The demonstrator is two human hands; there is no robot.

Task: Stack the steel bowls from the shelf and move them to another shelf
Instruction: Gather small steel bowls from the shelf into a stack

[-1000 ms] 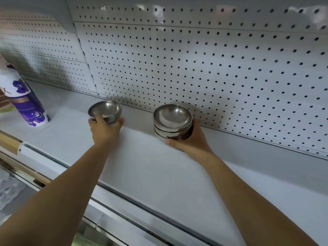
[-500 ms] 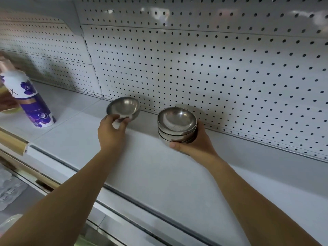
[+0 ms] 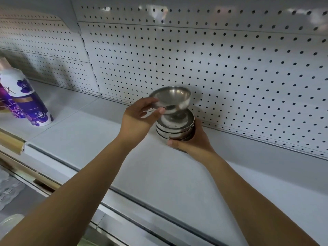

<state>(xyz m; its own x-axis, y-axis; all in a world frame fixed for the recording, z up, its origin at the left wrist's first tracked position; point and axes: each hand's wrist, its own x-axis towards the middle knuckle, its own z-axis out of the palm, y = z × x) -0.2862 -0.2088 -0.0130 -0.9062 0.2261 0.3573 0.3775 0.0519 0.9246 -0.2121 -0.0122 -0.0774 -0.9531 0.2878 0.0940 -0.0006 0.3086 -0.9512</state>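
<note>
A stack of steel bowls (image 3: 174, 129) rests on the white shelf (image 3: 159, 166) close to the pegboard back wall. My right hand (image 3: 192, 142) wraps around the stack's front and right side. My left hand (image 3: 140, 118) grips a single steel bowl (image 3: 171, 98) by its near rim, thumb and fingers pinching it. That bowl hangs upright, slightly tilted, just above the stack's top bowl; whether its base touches the stack I cannot tell.
A white and purple flowered bottle (image 3: 26, 100) stands on the shelf at the far left. The pegboard wall (image 3: 230, 68) rises right behind the bowls. The shelf's front rail (image 3: 142, 206) runs diagonally below my forearms, with lower shelves at the bottom left.
My left hand has lifted the single bowl off the shelf and carried it right, from apart from the stack to just over it. My right hand has stayed on the stack.
</note>
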